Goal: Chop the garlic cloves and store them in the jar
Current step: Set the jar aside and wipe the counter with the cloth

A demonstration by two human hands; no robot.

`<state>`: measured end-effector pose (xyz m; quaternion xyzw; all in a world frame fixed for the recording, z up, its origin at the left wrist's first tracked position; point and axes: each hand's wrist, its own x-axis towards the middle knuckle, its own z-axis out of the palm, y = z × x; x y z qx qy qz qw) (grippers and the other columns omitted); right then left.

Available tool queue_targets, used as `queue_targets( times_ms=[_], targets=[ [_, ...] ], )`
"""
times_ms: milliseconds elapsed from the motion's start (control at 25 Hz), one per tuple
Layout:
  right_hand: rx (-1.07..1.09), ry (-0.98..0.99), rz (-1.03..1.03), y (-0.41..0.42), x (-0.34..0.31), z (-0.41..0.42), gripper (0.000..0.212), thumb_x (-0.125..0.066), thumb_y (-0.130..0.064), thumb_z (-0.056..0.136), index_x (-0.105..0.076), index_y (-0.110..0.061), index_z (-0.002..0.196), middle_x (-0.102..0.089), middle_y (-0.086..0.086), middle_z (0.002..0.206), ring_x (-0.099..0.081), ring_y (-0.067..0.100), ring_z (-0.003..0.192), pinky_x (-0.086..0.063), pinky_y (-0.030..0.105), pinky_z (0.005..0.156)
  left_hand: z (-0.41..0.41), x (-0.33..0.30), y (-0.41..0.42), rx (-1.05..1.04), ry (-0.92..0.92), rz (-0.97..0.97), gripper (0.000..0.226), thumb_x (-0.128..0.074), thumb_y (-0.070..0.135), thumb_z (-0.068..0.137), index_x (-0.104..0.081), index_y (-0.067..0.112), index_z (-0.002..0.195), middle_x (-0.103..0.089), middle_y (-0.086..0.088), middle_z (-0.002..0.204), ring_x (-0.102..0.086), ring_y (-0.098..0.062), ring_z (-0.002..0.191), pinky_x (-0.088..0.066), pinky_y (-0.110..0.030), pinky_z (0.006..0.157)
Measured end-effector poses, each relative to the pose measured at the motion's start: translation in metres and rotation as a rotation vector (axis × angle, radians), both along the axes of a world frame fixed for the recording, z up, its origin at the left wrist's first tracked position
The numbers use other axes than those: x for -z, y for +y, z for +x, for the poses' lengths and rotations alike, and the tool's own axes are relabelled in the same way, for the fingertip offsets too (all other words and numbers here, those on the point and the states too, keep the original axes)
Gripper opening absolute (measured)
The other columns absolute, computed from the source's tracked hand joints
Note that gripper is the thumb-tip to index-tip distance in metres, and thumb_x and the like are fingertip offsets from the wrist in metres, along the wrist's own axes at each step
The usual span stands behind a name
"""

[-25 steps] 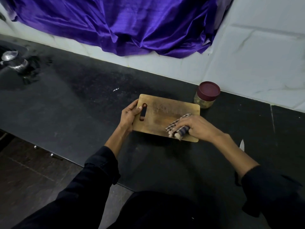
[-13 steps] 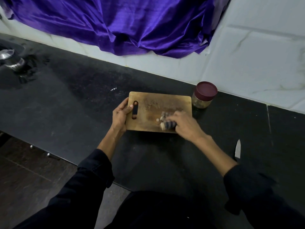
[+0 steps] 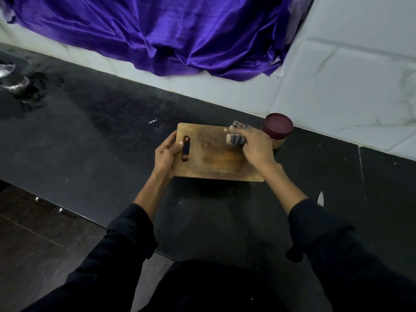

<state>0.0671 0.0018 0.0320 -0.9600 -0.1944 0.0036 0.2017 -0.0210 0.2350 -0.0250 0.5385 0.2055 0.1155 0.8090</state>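
A wooden cutting board (image 3: pixel 216 163) with a slot handle lies on the black counter (image 3: pixel 112 136). My left hand (image 3: pixel 167 154) grips its left edge by the slot, thumb on top. My right hand (image 3: pixel 256 147) holds a folded checked cloth (image 3: pixel 236 137) against the board's far right part. A small jar (image 3: pixel 279 131) with a dark red lid on it stands just behind my right hand, near the wall. No garlic is visible on the board.
A knife tip (image 3: pixel 320 198) shows on the counter to the right, partly behind my right sleeve. A steel vessel (image 3: pixel 13 79) sits at the far left. Purple fabric (image 3: pixel 157 34) hangs over the tiled wall behind. The counter's front edge runs below my left forearm.
My right hand has carried the cloth from the board's near right corner across to its far right part. My left hand keeps its grip on the board.
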Motion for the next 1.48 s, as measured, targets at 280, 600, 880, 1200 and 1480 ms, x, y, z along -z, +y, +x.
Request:
queue_targets(
  times_ms=[280,600,880,1200,1480],
  targets=[
    [-0.179,0.267,0.027,-0.023,0.014,-0.079,0.062,-0.045,0.014,0.082,-0.071,-0.024,0.124,-0.066,0.004,0.131,-0.058,0.023,0.123,-0.045,0.038,0.102,-0.001,0.014,0.002,-0.146,0.074,-0.054,0.041,-0.058,0.005,0.092,-0.056,0.014,0.132,-0.067,-0.006,0.117,-0.067,-0.02,0.093,-0.058,-0.031,0.061],
    [0.039,0.17,0.141,-0.036,-0.012,-0.025,0.059,-0.044,0.013,0.082,-0.073,-0.02,0.12,-0.071,0.011,0.118,-0.063,0.031,0.108,-0.049,0.037,0.088,0.0,0.021,0.002,-0.267,0.112,-0.094,0.033,-0.055,0.005,0.094,-0.061,0.015,0.125,-0.068,0.001,0.109,-0.067,-0.013,0.095,-0.06,-0.034,0.066],
    [-0.002,0.369,0.035,-0.042,0.017,-0.046,0.057,-0.043,0.01,0.086,-0.072,-0.024,0.121,-0.073,0.007,0.11,-0.064,0.026,0.105,-0.048,0.036,0.088,0.01,0.025,-0.003,-0.387,0.131,-0.15,0.026,-0.054,0.004,0.094,-0.062,0.012,0.117,-0.068,-0.002,0.103,-0.069,-0.014,0.088,-0.059,-0.033,0.061],
    [0.071,0.412,0.108,-0.051,0.027,-0.035,0.058,-0.042,0.011,0.086,-0.072,-0.026,0.12,-0.074,0.004,0.109,-0.064,0.021,0.106,-0.048,0.041,0.098,0.024,0.046,-0.013,-0.486,0.195,-0.133,0.029,-0.056,0.006,0.094,-0.058,0.008,0.123,-0.066,-0.005,0.11,-0.067,-0.019,0.095,-0.06,-0.035,0.062],
    [0.104,0.469,0.139,-0.045,0.034,-0.025,0.058,-0.04,0.011,0.089,-0.068,-0.023,0.127,-0.07,0.005,0.11,-0.062,0.015,0.094,-0.049,0.03,0.081,0.031,0.043,-0.01,-0.362,0.551,0.369,0.023,-0.054,0.003,0.085,-0.053,0.007,0.108,-0.061,-0.006,0.105,-0.061,-0.025,0.097,-0.053,-0.036,0.08]
  ],
)
